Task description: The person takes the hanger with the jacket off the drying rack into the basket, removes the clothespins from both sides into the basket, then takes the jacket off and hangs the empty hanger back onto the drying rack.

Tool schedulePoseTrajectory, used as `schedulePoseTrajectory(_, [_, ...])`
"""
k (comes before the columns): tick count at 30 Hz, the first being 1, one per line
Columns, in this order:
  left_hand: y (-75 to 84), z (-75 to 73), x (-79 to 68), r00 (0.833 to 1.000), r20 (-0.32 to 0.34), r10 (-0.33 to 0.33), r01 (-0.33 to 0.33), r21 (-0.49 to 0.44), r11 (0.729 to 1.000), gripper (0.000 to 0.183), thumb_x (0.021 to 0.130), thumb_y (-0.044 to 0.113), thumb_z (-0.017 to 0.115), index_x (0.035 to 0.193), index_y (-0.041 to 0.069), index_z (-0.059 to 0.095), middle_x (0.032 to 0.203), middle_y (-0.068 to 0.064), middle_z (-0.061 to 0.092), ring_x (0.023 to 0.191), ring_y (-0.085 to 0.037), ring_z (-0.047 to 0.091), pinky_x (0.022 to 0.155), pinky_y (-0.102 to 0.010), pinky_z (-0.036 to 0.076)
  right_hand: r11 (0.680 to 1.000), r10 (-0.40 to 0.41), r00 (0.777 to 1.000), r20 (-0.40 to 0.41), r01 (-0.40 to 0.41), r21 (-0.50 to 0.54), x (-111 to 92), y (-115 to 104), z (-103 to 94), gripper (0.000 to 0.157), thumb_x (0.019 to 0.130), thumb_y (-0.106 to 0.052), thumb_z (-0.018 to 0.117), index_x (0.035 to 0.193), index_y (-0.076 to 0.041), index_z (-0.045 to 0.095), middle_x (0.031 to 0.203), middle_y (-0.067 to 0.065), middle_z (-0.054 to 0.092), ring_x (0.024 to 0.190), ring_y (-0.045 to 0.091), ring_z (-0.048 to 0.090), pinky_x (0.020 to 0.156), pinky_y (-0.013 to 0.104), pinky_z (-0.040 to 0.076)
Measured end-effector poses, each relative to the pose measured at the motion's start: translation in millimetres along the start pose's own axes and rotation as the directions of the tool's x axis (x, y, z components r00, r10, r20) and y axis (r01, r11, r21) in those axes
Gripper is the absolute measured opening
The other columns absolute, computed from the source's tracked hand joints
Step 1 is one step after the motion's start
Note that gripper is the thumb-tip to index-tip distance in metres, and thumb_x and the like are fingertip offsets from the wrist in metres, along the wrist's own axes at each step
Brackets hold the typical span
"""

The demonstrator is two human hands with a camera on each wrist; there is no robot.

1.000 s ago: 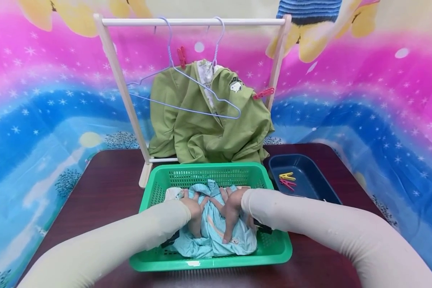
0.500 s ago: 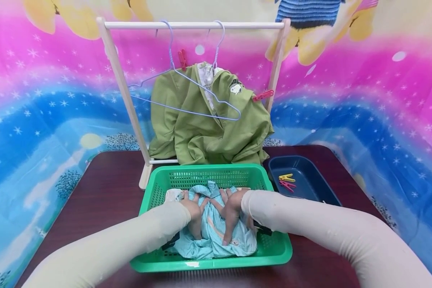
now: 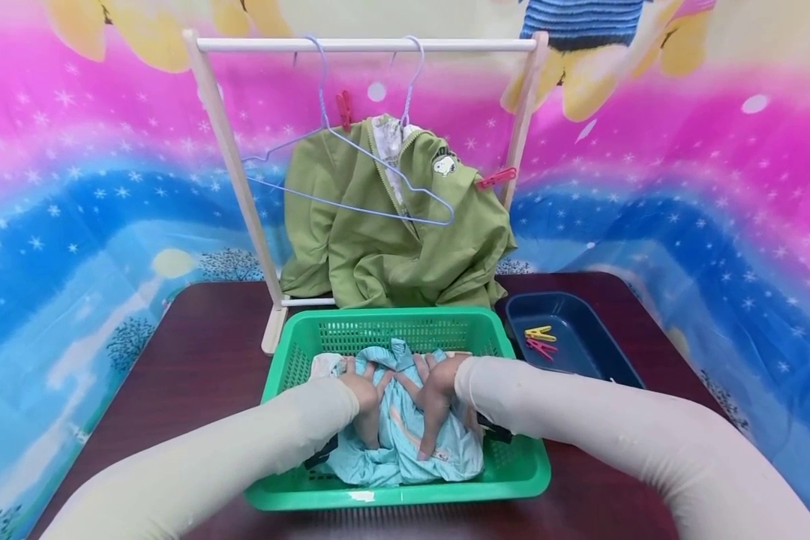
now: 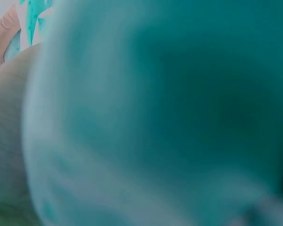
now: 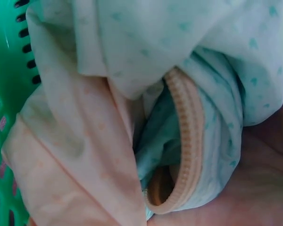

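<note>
Garment, head view: we find the light turquoise printed cloth garment point(image 3: 393, 459) bunched inside the bright green perforated plastic basket point(image 3: 459, 492).
Hands, head view: we see the left hand point(image 3: 364, 405) and the right hand point(image 3: 439, 397) on the garment, fingers spread; folds hide some fingertips, so we cannot tell whether either hand grips.
Change, head view: against the two preceding frames, we note both hands and the garment unmoved within the basket; only the whole scene shifts slightly, consistent with head movement.
Meaning: we judge the handling to be at the same stage, with the garment not yet lifted out.
Rack, head view: we observe the olive-green zipped jacket point(image 3: 439, 251) and the lavender wire hanger point(image 3: 367, 154) unchanged at the pale wooden rack point(image 3: 364, 45).
Left wrist view: we get mostly blurred turquoise cloth; its hand's grip is unreadable.
Right wrist view: we see a curved tan toothed zip point(image 5: 191, 127) on the garment, beside pale peach cloth point(image 5: 85, 155); skin touches the folds at lower right.
</note>
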State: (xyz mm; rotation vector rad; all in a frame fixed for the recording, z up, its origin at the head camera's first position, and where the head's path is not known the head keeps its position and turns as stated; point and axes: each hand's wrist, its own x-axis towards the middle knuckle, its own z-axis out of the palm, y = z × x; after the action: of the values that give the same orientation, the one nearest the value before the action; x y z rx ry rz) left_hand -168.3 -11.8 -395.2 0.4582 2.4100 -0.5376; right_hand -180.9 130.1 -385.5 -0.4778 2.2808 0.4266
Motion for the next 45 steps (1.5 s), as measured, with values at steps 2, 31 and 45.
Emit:
schedulePoseTrajectory(2, [-0.9, 0.3, -0.5, 1.000, 0.004, -0.008, 0.008, -0.015, 1.000, 0.106, 0.080, 0.071, 0.068, 0.163, 0.033, 0.013, 0.171, -0.001, 0.014, 0.159, -0.036, 0.002, 0.128, -0.050, 0.015, 1.000, -0.009, 1.000, -0.002, 0.009, 0.002, 0.5, -0.3, -0.9, 0.127, 0.064, -0.089, 0.067, 0.159, -0.048, -0.006, 0.172, 0.001, -0.008, 0.160, 0.025, -0.004, 0.125, 0.062, 0.009])
schedulePoseTrajectory(31, [-3.3, 0.8, -0.9, 1.000, -0.020, 0.022, -0.024, -0.102, 0.994, 0.115, 0.077, 0.063, 0.078, 0.163, 0.034, 0.007, 0.172, 0.000, 0.010, 0.159, -0.038, 0.003, 0.124, -0.049, 0.028, 0.999, -0.022, 1.000, -0.003, 0.022, 0.040, 5.9, 1.8, 3.3, 0.132, 0.063, -0.087, 0.070, 0.160, -0.042, -0.008, 0.172, 0.006, -0.011, 0.160, 0.027, -0.009, 0.127, 0.058, 0.004])
schedulePoseTrajectory(45, [-5.0, 0.6, -0.5, 0.999, -0.020, 0.041, -0.042, -0.066, 0.997, 0.114, 0.078, 0.065, 0.075, 0.163, 0.031, 0.007, 0.172, -0.002, 0.009, 0.158, -0.040, 0.002, 0.128, -0.049, 0.016, 0.998, -0.039, 0.999, 0.013, 0.038, 0.052, 6.7, 2.6, -1.1, 0.132, 0.065, -0.086, 0.071, 0.161, -0.042, -0.009, 0.172, 0.007, -0.013, 0.159, 0.028, -0.010, 0.126, 0.058, 0.002])
